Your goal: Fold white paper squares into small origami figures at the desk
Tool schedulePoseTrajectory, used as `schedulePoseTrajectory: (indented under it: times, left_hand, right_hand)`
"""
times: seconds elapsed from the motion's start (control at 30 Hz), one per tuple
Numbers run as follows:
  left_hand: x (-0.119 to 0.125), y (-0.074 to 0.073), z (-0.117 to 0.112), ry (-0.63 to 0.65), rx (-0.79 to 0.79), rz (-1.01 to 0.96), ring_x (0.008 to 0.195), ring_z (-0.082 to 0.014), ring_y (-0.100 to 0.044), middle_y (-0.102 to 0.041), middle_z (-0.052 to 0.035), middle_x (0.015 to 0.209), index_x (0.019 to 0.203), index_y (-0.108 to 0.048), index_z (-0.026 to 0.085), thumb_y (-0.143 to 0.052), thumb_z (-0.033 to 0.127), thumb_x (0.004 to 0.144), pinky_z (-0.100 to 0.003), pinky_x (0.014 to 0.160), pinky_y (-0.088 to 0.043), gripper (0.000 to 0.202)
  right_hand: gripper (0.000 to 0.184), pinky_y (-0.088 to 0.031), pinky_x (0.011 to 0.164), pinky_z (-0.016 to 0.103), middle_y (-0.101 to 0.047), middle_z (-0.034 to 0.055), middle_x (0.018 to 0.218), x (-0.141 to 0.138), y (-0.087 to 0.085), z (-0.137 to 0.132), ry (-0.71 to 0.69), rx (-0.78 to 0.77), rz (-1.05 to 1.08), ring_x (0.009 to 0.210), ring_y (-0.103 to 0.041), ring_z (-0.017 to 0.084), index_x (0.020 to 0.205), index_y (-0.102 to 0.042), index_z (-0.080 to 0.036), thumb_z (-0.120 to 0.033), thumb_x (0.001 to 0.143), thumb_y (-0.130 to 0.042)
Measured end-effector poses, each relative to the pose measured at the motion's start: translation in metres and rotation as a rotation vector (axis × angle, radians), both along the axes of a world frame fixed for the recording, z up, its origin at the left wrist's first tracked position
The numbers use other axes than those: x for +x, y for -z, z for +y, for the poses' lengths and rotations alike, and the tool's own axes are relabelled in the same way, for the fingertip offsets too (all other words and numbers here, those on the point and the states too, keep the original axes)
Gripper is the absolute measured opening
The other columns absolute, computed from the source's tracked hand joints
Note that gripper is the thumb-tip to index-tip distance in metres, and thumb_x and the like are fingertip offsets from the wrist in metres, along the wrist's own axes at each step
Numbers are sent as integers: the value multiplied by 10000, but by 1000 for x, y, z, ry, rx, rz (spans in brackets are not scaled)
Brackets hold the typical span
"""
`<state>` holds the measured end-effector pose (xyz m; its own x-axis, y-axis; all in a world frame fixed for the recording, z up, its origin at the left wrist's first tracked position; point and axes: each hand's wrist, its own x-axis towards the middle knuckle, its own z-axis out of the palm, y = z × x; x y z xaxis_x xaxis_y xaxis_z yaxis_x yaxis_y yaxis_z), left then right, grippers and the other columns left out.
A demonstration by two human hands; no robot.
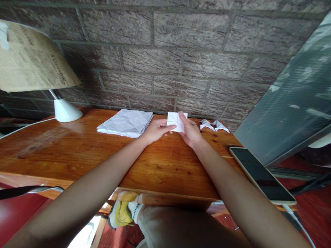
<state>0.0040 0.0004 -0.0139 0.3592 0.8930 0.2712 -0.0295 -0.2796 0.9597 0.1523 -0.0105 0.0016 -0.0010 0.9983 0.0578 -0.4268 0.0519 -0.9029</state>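
A small square of folded white paper point(173, 119), with crease lines across its face, is held up above the wooden table. My left hand point(157, 131) pinches its lower left side, thumb lying on the front. On the right side, my right hand point(190, 131) grips the same paper, its thumb pressed over the upper right part. The fingers behind the paper are partly hidden. To the right of my hands lie folded white paper pieces point(215, 125) with pointed tips. Left of them rests a stack of creased white paper sheets point(125, 122).
A lamp with a newsprint shade point(36, 58) and white base point(67, 111) stands at the left of the wooden table point(64, 148). At the right edge lies a phone point(261, 174) with a white cable point(297, 220). A brick wall point(165, 62) rises behind, and a translucent panel point(289, 89) stands right.
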Motion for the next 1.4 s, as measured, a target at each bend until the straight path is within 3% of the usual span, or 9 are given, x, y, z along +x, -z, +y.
schedulePoseTrajectory:
  times: [0.17, 0.37, 0.47, 0.73, 0.9, 1.0, 1.2, 1.3, 1.4]
  left_hand:
    - [0, 0, 3, -53, -43, -80, 596, -114, -572, -694, -46, 688, 783, -738, 150, -819, 611, 633, -231, 546, -423, 492]
    - [-2, 1, 12, -242, -71, -269, 595, -102, -542, -640, -7, 649, 704, -677, 156, -854, 620, 560, -216, 525, -416, 518]
    - [-4, 2, 14, -278, -113, -312, 576, -93, -526, -622, 12, 633, 709, -666, 154, -898, 536, 532, -214, 515, -393, 481]
    - [-3, 1, 11, -155, -259, -334, 653, -129, -622, -733, -38, 755, 798, -743, 129, -967, 384, 429, -249, 611, -466, 501]
    - [-2, 1, 10, -122, -307, -385, 748, -178, -684, -774, -75, 866, 867, -767, 142, -950, 431, 490, -299, 702, -532, 509]
    - [0, 4, 13, -144, -260, -395, 694, -170, -669, -751, -63, 779, 825, -742, 136, -906, 519, 560, -286, 651, -516, 494]
    - [0, 9, 23, -265, -238, -388, 570, -156, -616, -662, -32, 615, 766, -685, 150, -741, 724, 668, -253, 495, -418, 585]
    - [-2, 10, 26, -276, -221, -410, 616, -170, -642, -668, -29, 619, 795, -699, 145, -751, 717, 660, -266, 557, -471, 590]
    - [-3, 8, 24, -249, -158, -448, 669, -159, -657, -724, -31, 709, 827, -725, 137, -849, 608, 598, -273, 646, -511, 538]
  right_hand:
    - [394, -543, 663, 283, -752, 10, 756, 9, 2, 7, 70, 61, -32, 725, -685, 167, 746, -706, -191, -520, 620, -881]
    - [334, -335, 462, 199, -603, -53, 552, 16, 6, 8, 88, 109, -209, 488, -421, 50, 664, -732, -184, -445, 553, -909]
    - [334, -348, 468, 204, -666, -18, 620, 13, 7, 6, 48, 102, -236, 523, -478, 64, 687, -756, -183, -431, 529, -916]
    - [379, -360, 482, 184, -697, -31, 646, 13, 7, 3, -10, 95, -245, 535, -515, 61, 835, -785, -199, -390, 534, -913]
    - [341, -362, 482, 184, -718, -24, 674, 12, 4, -1, -38, 129, -306, 523, -518, 57, 805, -784, -196, -407, 565, -905]
    - [344, -369, 483, 188, -729, -13, 674, 11, 2, 0, -47, 132, -306, 511, -534, 59, 797, -788, -190, -405, 560, -915]
    - [275, -433, 533, 168, -793, 33, 835, 10, 1, 1, -118, 75, -275, 655, -711, 113, 849, -793, -205, -341, 635, -899]
    - [215, -460, 569, 160, -801, 40, 900, 10, 3, -1, -167, 60, -264, 728, -750, 130, 875, -791, -208, -279, 687, -870]
    - [191, -457, 573, 150, -804, 43, 933, 11, 5, 0, -178, 49, -271, 756, -761, 131, 893, -791, -208, -240, 714, -850]
